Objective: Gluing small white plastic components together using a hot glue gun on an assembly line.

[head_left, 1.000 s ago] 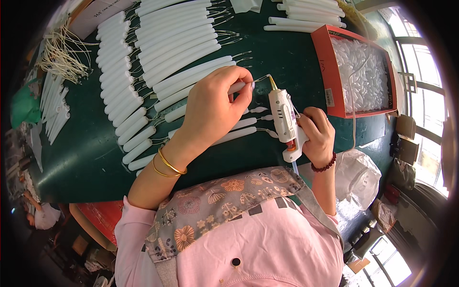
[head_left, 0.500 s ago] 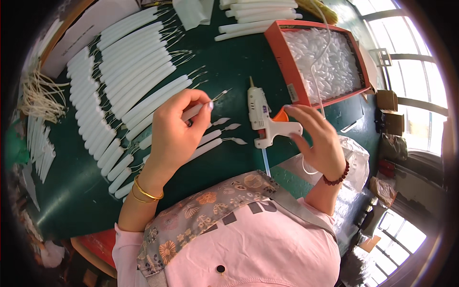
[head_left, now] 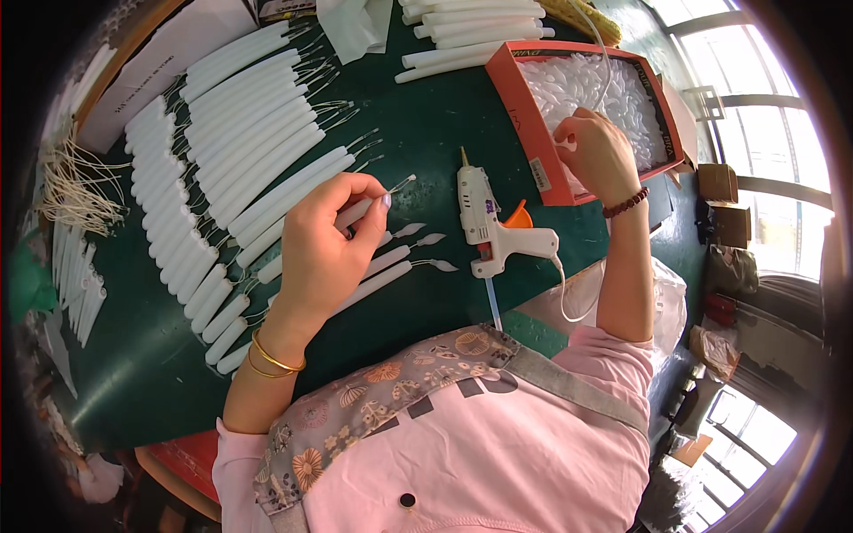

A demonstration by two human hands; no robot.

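Observation:
My left hand [head_left: 324, 240] pinches a white candle-shaped tube [head_left: 353, 214] between thumb and fingers. Thin wire leads with a small bulb [head_left: 406, 183] stick out of its end. Over the near left side of a red box [head_left: 522, 120], my right hand [head_left: 600, 158] has its fingers curled together on a small white flame-shaped tip [head_left: 566, 144], mostly covered by the fingers. Many loose white tips [head_left: 635, 107] fill that box. Between my hands lies a white glue gun [head_left: 480, 209] with an orange trigger. Finished-looking tubes with flame tips [head_left: 430, 239] lie beside my left hand.
Rows of white tubes with wire ends [head_left: 258, 124] cover the left of the green table [head_left: 426, 115]. More white tubes [head_left: 480, 22] are stacked at the back. A bundle of pale wires [head_left: 84, 191] hangs at far left. The glue gun's cord [head_left: 563, 293] curves toward a clear bag [head_left: 662, 306].
My right hand has left the glue gun's handle and moved up and right to the red box, its fingers closing. My left hand stays nearly in place, still holding the tube.

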